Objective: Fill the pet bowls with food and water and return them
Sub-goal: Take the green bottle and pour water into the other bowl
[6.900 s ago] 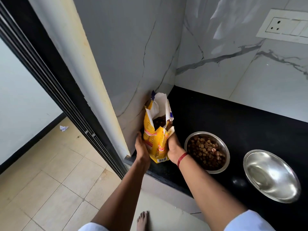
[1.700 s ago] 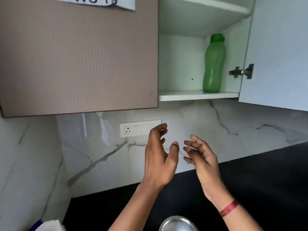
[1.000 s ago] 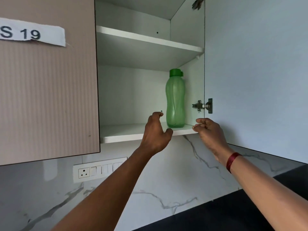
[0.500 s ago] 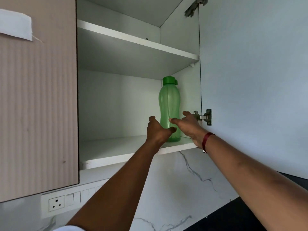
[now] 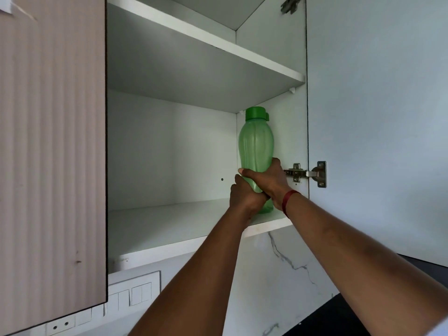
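The green bottle (image 5: 255,146) stands upright at the right end of the lower shelf (image 5: 169,224) of an open wall cabinet, close to the cabinet's side wall, with its green cap on. Whether its base touches the shelf I cannot tell. My right grip (image 5: 269,180) is wrapped round the bottle's waist above the shelf, fingers curled across the front and thumb up the right side. My left grip (image 5: 244,197) is clasped round the bottle just beneath, its fingers tucked under my right ones. A red band (image 5: 288,202) sits on my right wrist. Right of the shelf hangs the open door (image 5: 375,117) on its metal hinge (image 5: 305,174); left of it is a closed ribbed door (image 5: 51,141). Above it is an upper shelf (image 5: 218,44), and below it a switch plate (image 5: 135,294) on the marble wall (image 5: 278,263).
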